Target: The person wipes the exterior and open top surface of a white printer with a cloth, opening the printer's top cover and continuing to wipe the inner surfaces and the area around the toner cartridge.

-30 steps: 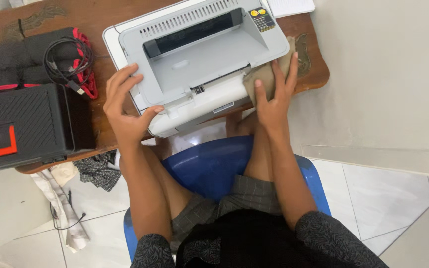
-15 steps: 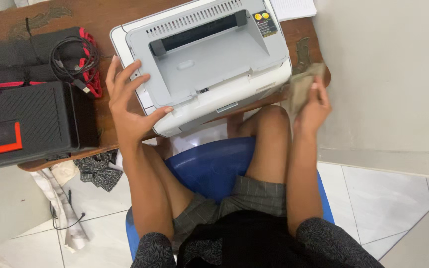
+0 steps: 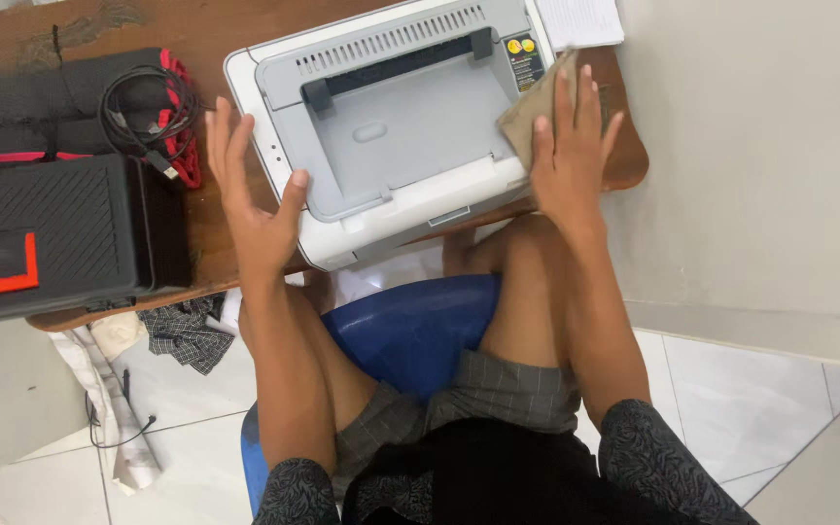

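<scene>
A grey and white printer (image 3: 391, 126) sits on a brown wooden bench (image 3: 211, 219), its front edge hanging slightly over the bench's rim. The right hand (image 3: 568, 160) lies flat on the printer's right front corner, fingers (image 3: 564, 102) stretched out and slightly apart, pressing a tan cloth (image 3: 529, 112) against the housing. The left hand (image 3: 255, 199) is at the printer's left side, fingers spread wide and upright, the thumb touching the grey top cover.

A small dark rectangular label (image 3: 523, 56) with two yellow round marks sits on the printer's top right corner, just beside the cloth. Behind it lies a sheet of white paper (image 3: 590, 19). To the left stands a black case (image 3: 46, 238) with an orange strip, and a coiled black cable (image 3: 138, 117) on a red-trimmed bag. Below are a blue chair (image 3: 410, 326), white floor tiles (image 3: 751, 379) and a pale wall (image 3: 760, 146).
</scene>
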